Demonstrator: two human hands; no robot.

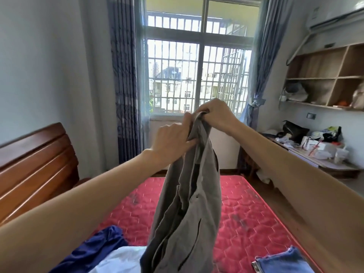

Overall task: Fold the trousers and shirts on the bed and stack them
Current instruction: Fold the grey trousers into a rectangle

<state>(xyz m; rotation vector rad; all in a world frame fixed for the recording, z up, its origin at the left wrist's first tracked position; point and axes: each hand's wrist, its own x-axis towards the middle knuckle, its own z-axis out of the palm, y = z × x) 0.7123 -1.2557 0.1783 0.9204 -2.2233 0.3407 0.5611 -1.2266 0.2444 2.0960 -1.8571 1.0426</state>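
spreading under everything, the red quilted mattress (246, 213) is the landmark; above its middle hang the grey trousers (189, 203), lifted off it and drooping toward its near edge; at the near left of the mattress lie a dark blue garment (94, 247) and a white garment (120, 259) touching it; at its near right corner lies folded blue denim (283, 261); right hand (216, 113) grips the trousers' top edge, fingers curled round the cloth; left hand (173, 140) pinches the same edge just below.
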